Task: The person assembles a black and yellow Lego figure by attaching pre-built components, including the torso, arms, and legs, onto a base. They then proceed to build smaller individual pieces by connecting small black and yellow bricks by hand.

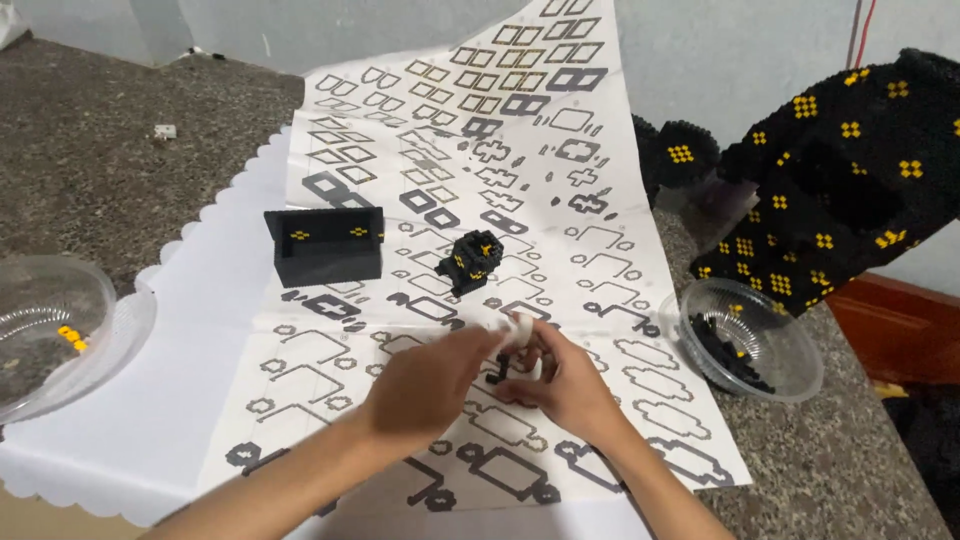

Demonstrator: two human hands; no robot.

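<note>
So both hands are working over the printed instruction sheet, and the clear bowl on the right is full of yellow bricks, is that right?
Not quite. The head view shows the clear bowl on the right holds black bricks, not yellow ones. The rest stands: the left hand and right hand are both working over the printed instruction sheet.

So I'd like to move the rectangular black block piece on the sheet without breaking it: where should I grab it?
Grip the rectangular black block piece across its two short ends, coming from above; its long flat walls stand upright on the instruction sheet, with free space either side.
</note>
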